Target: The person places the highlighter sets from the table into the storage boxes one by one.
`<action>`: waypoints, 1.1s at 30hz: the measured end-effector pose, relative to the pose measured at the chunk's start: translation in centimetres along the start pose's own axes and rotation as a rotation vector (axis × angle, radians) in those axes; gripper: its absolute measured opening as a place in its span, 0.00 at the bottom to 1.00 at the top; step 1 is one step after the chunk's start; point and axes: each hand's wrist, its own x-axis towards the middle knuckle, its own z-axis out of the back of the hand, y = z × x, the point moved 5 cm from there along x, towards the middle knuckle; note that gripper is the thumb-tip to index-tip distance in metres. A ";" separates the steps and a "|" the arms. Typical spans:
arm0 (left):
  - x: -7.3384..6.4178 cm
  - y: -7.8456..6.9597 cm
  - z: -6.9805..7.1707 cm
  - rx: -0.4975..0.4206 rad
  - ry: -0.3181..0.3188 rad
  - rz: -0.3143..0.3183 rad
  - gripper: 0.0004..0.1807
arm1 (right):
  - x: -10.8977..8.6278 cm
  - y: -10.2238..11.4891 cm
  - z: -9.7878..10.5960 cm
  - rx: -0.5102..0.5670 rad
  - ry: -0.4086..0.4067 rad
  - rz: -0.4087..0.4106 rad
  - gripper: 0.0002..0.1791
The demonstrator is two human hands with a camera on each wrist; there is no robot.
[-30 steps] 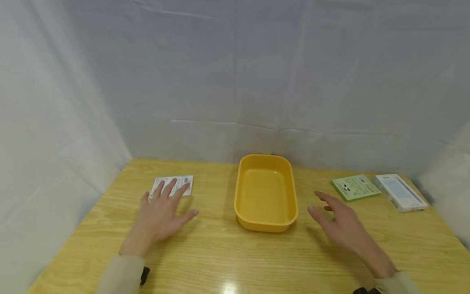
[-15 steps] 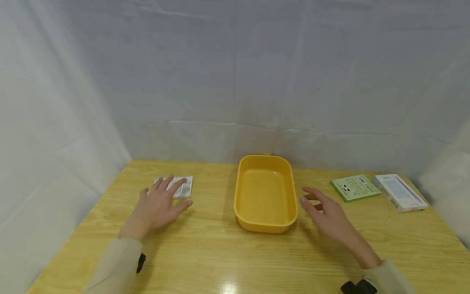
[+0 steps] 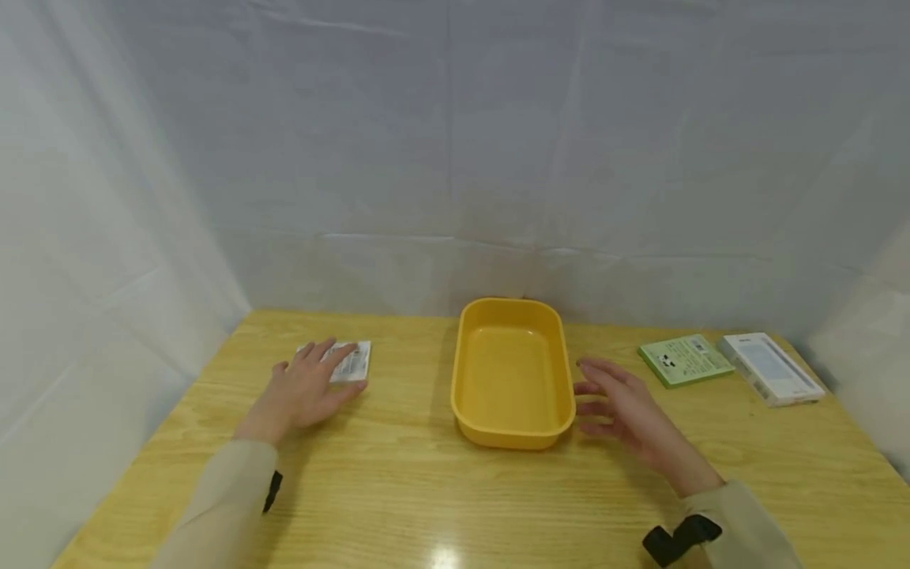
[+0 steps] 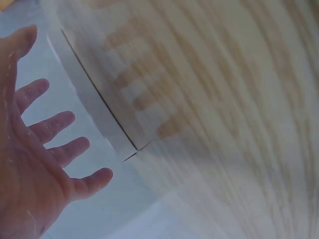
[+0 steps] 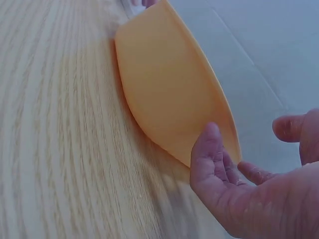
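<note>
My left hand [image 3: 300, 395] hovers with spread fingers over a thin white box with printed text [image 3: 353, 362], covering its left part in the head view. From the left wrist, the fingers reach toward the long edge of that white box [image 4: 92, 97], and nothing is held. A yellow plastic bin [image 3: 513, 439] stands on the table between the hands, its inside bare. At its right wall is my right hand [image 3: 636, 415], fingers loosely bent. The right wrist view puts these fingertips [image 5: 212, 132] close against the outer side of the bin [image 5: 159, 79].
On the right of the wooden table [image 3: 398, 506] lie a green box with a panda picture [image 3: 686, 360] and a white box with a pale blue window [image 3: 771, 370]. White sheeting [image 3: 512, 158] hangs behind the table and along both sides.
My right hand has moved left to the yellow bin's side, its fingers now lower along the wall. The left hand has drawn slightly back toward me over the white box. The bin stays put.
</note>
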 end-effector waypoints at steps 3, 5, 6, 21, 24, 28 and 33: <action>0.2 0.5 -0.2 0.006 0.009 -0.010 0.38 | 0.3 -0.1 -0.2 0.077 0.036 -0.041 0.41; 0.4 0.7 -0.4 0.007 0.020 -0.010 0.38 | 0.4 -0.2 -0.3 0.109 0.054 -0.053 0.40; 0.5 0.8 -0.4 0.006 0.023 -0.012 0.38 | 0.5 -0.3 -0.3 0.122 0.060 -0.056 0.40; 1.8 1.3 -1.0 -0.032 0.043 -0.014 0.37 | 2.0 -0.6 -0.6 0.174 0.043 -0.076 0.36; 2.1 1.2 -1.2 -0.027 0.042 -0.017 0.36 | 2.2 -0.6 -0.5 0.179 0.055 -0.062 0.35; 2.4 1.0 -1.4 -0.026 0.042 -0.013 0.36 | 2.2 -0.8 -0.3 0.207 0.079 -0.056 0.34; 2.4 1.1 -1.6 -0.023 0.039 -0.005 0.36 | 1.9 -1.0 0.2 0.207 0.102 -0.057 0.31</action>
